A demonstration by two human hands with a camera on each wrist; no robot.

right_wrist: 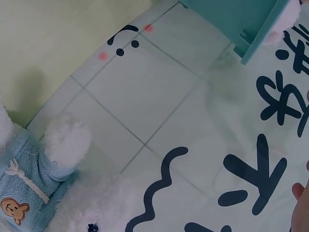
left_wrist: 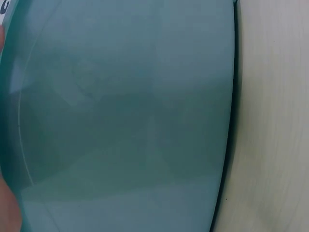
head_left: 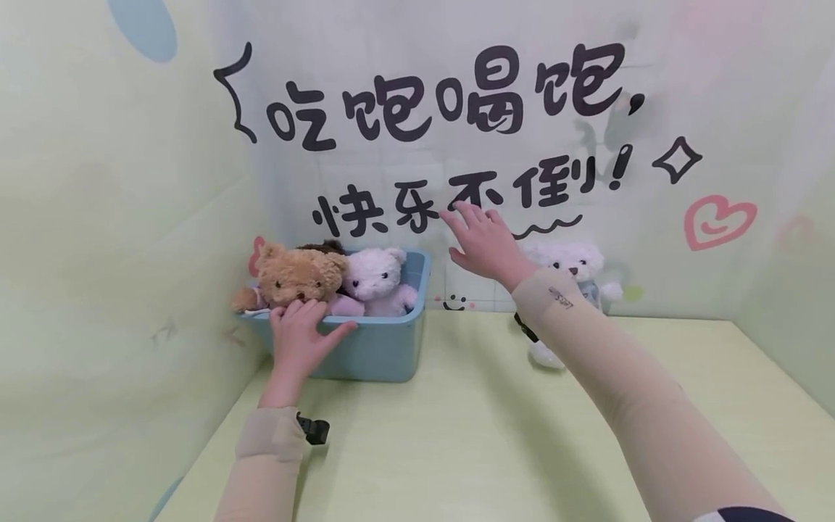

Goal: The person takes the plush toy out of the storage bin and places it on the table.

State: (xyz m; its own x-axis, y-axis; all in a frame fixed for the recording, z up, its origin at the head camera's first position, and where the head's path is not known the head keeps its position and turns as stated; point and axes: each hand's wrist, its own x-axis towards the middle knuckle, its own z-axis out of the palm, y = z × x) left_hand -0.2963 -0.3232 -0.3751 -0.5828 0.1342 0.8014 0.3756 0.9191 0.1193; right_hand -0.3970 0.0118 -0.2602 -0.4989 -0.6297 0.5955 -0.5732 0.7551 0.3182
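Note:
My left hand (head_left: 298,337) grips the front rim of a blue plastic bin (head_left: 375,355), fingers bent over the edge and thumb spread along it. Inside sit a tan teddy bear (head_left: 296,274), just beyond those fingers, and a white teddy bear (head_left: 373,279) on the right. A dark brown plush (head_left: 333,248) is mostly hidden behind them. Raised in front of the wall, my right hand (head_left: 485,243) holds nothing, its fingers loosely extended. Another white teddy bear (head_left: 577,259), in a blue top (right_wrist: 29,179), stands behind the right forearm, which covers much of its body.
The bin stands at the back left of a pale wooden table (head_left: 443,449), close to the left wall. A white back wall sheet (head_left: 391,43) carries large black lettering. Light side panels (head_left: 117,239) enclose the table on the left and right.

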